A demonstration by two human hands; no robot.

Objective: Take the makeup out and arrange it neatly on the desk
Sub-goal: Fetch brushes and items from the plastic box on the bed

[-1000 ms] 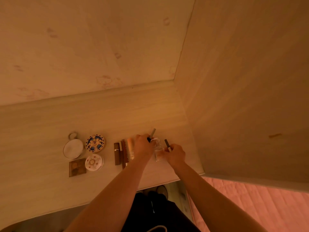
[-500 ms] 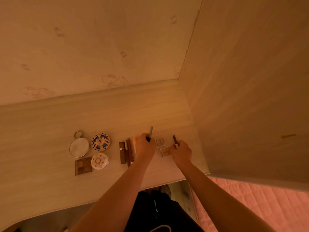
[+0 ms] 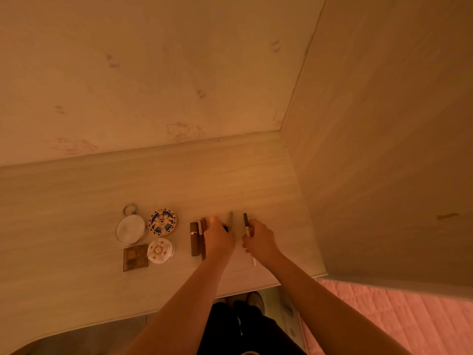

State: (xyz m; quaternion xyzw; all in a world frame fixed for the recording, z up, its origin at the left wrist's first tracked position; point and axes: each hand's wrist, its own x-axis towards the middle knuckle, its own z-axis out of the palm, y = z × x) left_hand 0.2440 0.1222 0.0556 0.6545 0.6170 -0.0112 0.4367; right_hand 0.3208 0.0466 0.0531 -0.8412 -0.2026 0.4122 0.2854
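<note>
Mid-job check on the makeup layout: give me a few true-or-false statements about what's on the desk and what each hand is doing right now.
1. The square palette lies nearer the desk's front edge than the round mirror. True.
2. The blue-patterned compact is stacked on the white compact. False: they lie separately, both flat on the desk.
3. The right hand grips a slim pencil. True.
4. The left hand hangs off the desk. False: it is over the desk, holding a grey stick.
</note>
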